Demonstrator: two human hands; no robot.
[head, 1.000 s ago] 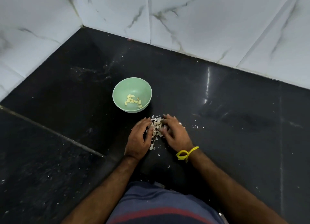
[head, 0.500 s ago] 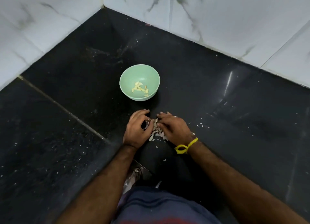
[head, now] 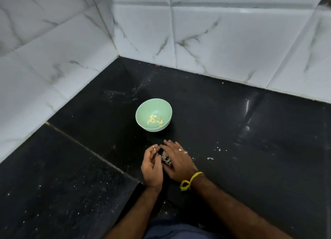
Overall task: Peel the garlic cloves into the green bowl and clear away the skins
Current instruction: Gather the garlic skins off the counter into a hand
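A pale green bowl (head: 143, 111) stands on the black stone floor, with several peeled garlic cloves (head: 155, 121) lying in it. Just in front of the bowl, my left hand (head: 151, 169) and my right hand (head: 177, 160) are pressed close together around a small heap of whitish garlic skins (head: 165, 159). The left hand is cupped on its edge against the heap. The right hand lies flatter with its fingers over the heap, a ring on one finger and a yellow band at the wrist. Most of the heap is hidden between the hands.
Stray skin flakes (head: 210, 158) lie scattered on the floor to the right of my hands. White marble-look wall tiles (head: 223, 42) close the corner behind and to the left. A floor joint (head: 80, 145) runs diagonally at the left. My blue clothing (head: 179, 231) shows at the bottom.
My hands have drawn closer together, gathering the skins into a tighter heap that is now mostly covered. The view has tilted up, showing more wall.
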